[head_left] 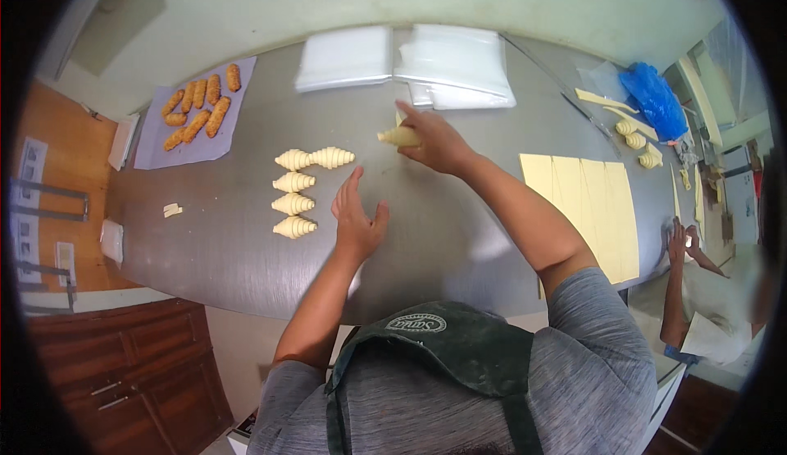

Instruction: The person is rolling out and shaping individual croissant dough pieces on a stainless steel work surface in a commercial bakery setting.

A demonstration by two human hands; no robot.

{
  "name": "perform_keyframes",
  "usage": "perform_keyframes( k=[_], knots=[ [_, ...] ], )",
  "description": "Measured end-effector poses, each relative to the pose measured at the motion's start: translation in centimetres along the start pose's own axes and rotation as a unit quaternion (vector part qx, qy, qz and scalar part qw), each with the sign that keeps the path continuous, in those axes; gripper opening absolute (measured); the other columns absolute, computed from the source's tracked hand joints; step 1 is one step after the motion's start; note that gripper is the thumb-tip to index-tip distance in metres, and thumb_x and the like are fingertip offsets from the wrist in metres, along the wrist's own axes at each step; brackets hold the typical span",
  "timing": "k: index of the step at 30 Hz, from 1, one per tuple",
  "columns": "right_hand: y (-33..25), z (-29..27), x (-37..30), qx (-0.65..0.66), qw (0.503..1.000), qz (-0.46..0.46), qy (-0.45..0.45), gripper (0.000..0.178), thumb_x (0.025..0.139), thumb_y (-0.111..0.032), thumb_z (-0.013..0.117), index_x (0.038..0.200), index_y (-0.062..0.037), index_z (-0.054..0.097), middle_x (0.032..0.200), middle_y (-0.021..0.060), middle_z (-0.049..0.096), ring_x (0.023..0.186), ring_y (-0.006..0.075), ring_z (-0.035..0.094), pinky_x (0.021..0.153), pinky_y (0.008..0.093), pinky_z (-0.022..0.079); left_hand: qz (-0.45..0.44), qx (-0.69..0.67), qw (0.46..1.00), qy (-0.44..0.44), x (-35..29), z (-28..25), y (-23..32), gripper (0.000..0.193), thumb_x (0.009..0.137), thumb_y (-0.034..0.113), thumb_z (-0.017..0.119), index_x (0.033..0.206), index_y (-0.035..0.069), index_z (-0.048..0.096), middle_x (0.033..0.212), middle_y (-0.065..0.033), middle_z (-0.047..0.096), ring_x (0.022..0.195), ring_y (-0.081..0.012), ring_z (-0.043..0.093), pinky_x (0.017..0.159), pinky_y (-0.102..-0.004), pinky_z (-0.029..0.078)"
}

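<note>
My right hand [438,145] is closed around a rolled croissant of raw dough [398,136] over the middle of the metal table. A pale tip of dough stands up beside its fingers. To the left, my left hand [358,221] is held with fingers and thumb apart and nothing in it. Next to that hand lie several raw croissants [293,204] in a column, with one more croissant [332,157] at the right end of the far row. On my right, a flat dough sheet [580,209] shows long slanting cut lines.
Browned, crumb-coated rolls [195,125] lie on paper at the far left. Stacked clear plastic bags [455,65] are at the back. A long metal blade [592,115], more rolled dough [635,138] and a blue bag [654,98] sit at the right, near a co-worker's hands [682,240]. Dough scraps [172,210] lie left.
</note>
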State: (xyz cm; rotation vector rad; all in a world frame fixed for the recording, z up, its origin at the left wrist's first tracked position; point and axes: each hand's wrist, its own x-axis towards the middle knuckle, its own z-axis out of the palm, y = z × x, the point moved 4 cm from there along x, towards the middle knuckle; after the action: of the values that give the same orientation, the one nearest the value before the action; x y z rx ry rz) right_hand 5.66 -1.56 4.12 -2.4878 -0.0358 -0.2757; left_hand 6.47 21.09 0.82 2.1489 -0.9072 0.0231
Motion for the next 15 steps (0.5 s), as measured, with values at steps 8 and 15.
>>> perform_keyframes(
  k=[8, 15],
  knots=[
    [-11.7, -7.6, -4.3, 0.367, 0.921, 0.131, -0.019, 0.071, 0.081, -0.012, 0.082, 0.14, 0.0063, 0.046, 0.102, 0.0083, 0.071, 0.089, 0.0135, 0.066, 0.08, 0.0279, 0.053, -0.036, -0.191, 0.979, -0.067, 2.6, -6.4, 6.4, 0.07, 0.093, 0.047, 0.067, 0.142, 0.001, 0.048, 0.136, -0.0186, 0.056, 0.125, -0.0267, 0.054, 0.103, -0.0373, 0.043],
    [-10.6, -4.8, -10.3, 0.477, 0.838, 0.257, -0.069, 0.047, 0.088, -0.014, 0.076, 0.124, 0.0109, 0.059, 0.102, 0.0123, 0.07, 0.09, 0.0175, 0.067, 0.077, 0.0279, 0.054, -0.184, -0.457, 0.828, -0.267, -4.7, -4.6, 9.6, 0.039, 0.103, 0.034, 0.056, 0.11, -0.004, 0.064, 0.088, -0.0091, 0.07, 0.083, -0.0165, 0.067, 0.08, -0.0305, 0.054]
  ],
)
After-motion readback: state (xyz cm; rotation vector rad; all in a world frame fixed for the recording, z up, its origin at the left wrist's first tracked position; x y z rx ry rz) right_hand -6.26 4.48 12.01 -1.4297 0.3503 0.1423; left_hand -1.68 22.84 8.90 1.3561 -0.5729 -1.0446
